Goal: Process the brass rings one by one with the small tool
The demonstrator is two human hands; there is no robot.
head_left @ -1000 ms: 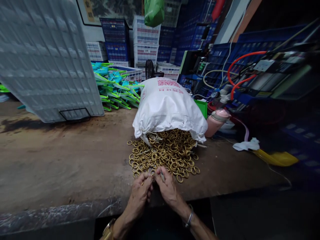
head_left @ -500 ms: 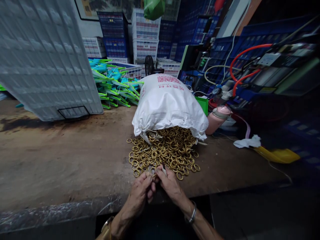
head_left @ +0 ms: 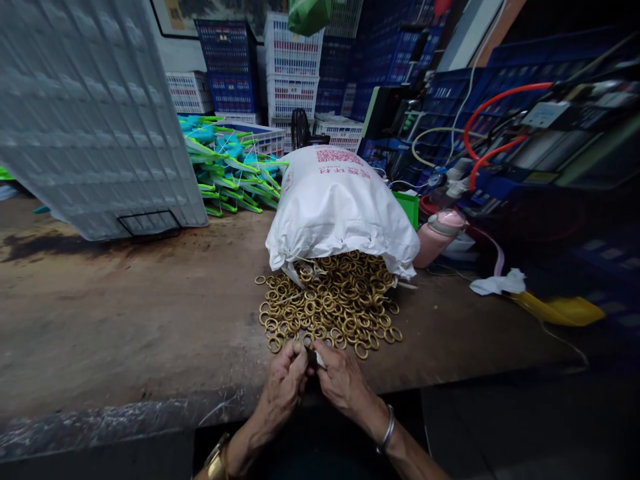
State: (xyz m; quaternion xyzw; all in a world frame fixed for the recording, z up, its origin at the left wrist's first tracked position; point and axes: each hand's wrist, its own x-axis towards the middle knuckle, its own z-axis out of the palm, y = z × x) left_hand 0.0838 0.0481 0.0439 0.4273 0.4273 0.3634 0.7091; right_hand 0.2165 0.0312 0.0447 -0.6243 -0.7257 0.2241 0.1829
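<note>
At the table's front edge, my left hand (head_left: 286,377) is closed, its thumb and fingers pinching what appears to be a gold-coloured ring, mostly hidden by the fingertips. My right hand (head_left: 345,380) is closed around a small white tool (head_left: 320,360); its dark end lies between the two hands and its kind is unclear. Just beyond my fingertips spreads a pile of gold-coloured rings (head_left: 333,310). They spill from the open mouth of a white woven sack (head_left: 340,207) with red print, which lies on its side.
On the wooden table (head_left: 125,320), a translucent ribbed plastic bin (head_left: 100,127) stands left, beside blue-and-green plastic pieces (head_left: 230,173). A pink bottle (head_left: 440,235), a yellow scoop-like piece (head_left: 563,310) and a machine with red hoses (head_left: 540,127) are right. Stacked crates (head_left: 293,60) stand behind.
My fingertips have drawn closer together and slightly downward, and the ring at my left fingertips is now more covered. The whole view has shifted slightly; the sack and pile look unchanged.
</note>
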